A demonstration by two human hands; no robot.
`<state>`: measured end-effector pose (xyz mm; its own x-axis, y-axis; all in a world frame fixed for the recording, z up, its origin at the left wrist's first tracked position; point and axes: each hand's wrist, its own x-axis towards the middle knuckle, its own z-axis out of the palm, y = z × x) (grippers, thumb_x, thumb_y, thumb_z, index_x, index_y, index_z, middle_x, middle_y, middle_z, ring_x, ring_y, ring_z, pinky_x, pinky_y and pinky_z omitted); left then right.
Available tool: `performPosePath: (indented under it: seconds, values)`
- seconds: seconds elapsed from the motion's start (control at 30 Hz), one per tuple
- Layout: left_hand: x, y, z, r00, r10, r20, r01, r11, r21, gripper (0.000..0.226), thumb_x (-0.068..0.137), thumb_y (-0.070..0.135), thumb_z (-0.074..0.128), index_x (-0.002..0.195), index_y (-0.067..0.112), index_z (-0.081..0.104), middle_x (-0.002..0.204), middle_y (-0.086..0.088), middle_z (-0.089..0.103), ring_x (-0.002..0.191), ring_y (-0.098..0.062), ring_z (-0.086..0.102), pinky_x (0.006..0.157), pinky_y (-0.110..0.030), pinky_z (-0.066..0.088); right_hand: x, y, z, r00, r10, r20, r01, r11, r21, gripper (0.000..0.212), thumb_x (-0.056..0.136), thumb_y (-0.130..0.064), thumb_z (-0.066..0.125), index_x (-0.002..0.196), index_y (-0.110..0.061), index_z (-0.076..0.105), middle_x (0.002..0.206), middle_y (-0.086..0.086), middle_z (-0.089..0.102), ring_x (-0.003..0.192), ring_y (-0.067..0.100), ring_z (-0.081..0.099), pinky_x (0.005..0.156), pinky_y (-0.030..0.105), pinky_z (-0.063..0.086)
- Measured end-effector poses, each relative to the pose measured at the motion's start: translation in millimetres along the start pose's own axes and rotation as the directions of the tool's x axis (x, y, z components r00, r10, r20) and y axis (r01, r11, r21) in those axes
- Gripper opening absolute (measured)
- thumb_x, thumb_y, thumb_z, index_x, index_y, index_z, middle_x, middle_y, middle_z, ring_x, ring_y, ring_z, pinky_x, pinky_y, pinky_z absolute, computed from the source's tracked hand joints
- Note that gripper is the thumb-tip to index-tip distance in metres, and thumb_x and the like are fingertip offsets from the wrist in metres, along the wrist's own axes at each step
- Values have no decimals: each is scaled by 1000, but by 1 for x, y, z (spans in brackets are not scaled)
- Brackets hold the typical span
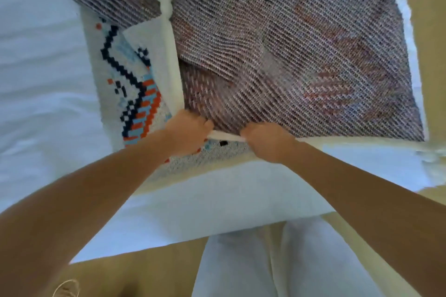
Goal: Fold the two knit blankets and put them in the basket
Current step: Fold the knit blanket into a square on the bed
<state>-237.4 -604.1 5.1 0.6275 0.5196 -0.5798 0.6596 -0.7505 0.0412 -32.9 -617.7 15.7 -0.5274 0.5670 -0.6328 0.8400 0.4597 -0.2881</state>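
Here the knit blanket (289,43) lies spread on a white bed sheet (36,79), filling the far and right part of the view, with its greyish, faintly reddish reverse side facing up. A fold of it is turned over a white patterned face (125,67) with navy, orange and light blue blocks, which shows on the left and along the near side; whether that is the same blanket or a second one cannot be told. The left hand (187,131) has its fingers curled tight on the blanket's near white hem (226,137), at the near left corner of the turned-over part. The right hand (268,141) grips the same hem just to its right, fingers also curled round it, a short stretch of hem taut between the two. A white tassel (166,7) lies along the fold's left edge, at the far end. Near the person, white trousers (241,267) stand on a tan floor (144,272), with a shoe (66,288) at the near left
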Motion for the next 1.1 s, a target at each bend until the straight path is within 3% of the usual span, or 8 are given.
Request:
performPosePath:
  seconds: [0.1, 0.17, 0.33, 0.47, 0.7, 0.9, 1.0, 1.1]
  values:
    - [-37, 28, 37, 995, 21, -96, -26, 998, -50, 19, 60, 14, 61, 78, 8, 64, 63, -8, 62, 48, -25, 58, 44, -28, 47, -9, -22, 20, 994, -32, 102, 33, 999, -14, 34, 88, -1, 42, 120, -10, 49, 118, 9, 54, 106, 28, 55, 78, 36, 46]
    - [-43, 42, 48, 993, 36, -115, -49, 992, -112, 18, 64, 16, 48, 74, 10, 61, 60, -7, 59, 47, -25, 56, 40, -29, 44, -5, -29, 26, 994, 8, 112, -5, 1000, -29, 32, 89, -5, 44, 120, -10, 49, 120, 9, 53, 109, 28, 53, 82, 39, 48]
    - [-29, 10, 26, 988, -26, -155, 17, 998, -63, 37, 76, 34, 32, 81, 13, 61, 75, -4, 64, 68, -23, 60, 68, -36, 47, 12, -48, 21, 1000, 22, 0, -22, 999, 41, 41, 88, -34, 48, 122, -12, 43, 119, 7, 49, 110, 27, 51, 81, 38, 47]
    - [-26, -35, -3, 960, -281, -15, 281, 957, 65, 38, 91, 36, 36, 114, 12, 54, 118, -9, 57, 111, -28, 49, 106, -49, 24, 37, -78, 11, 997, -9, -76, 24, 979, 201, 47, 85, -42, 53, 119, -11, 42, 114, 7, 48, 105, 26, 51, 79, 37, 45]
    - [-46, -82, 13, 771, -630, 97, 624, 777, 87, 76, 84, 46, 47, 147, 18, 14, 154, -22, 9, 141, -41, 12, 112, -58, 10, 78, -123, -5, 985, 34, -168, 19, 952, 307, 34, 90, -27, 50, 119, -11, 43, 114, 8, 50, 102, 26, 53, 74, 33, 40]
    - [-71, -93, 38, 617, -738, 272, 771, 497, -399, 72, 89, 44, 47, 145, 14, 13, 141, -19, 35, 120, -37, 45, 85, -46, 42, 93, -150, -4, 987, -23, -160, 59, 973, 222, 24, 94, -13, 42, 116, -8, 50, 110, 10, 55, 98, 27, 57, 79, 37, 47]
    - [-90, -77, 48, 576, -806, 138, 696, 394, -600, 36, 95, 30, 39, 121, 5, 37, 97, -10, 57, 73, -26, 54, 61, -37, 35, 90, -156, 1, 986, -20, -168, 46, 988, 147, 24, 94, -9, 42, 114, -7, 55, 108, 10, 57, 97, 28, 60, 77, 36, 49]
    - [-125, -48, 69, 452, -841, 298, 672, 102, -733, 28, 97, 30, 36, 111, 6, 40, 66, 3, 42, 58, -20, 44, 64, -34, 32, 78, -163, 16, 986, -63, -154, 73, 996, 58, 26, 93, -9, 44, 116, -10, 55, 109, 7, 56, 95, 27, 61, 71, 35, 49]
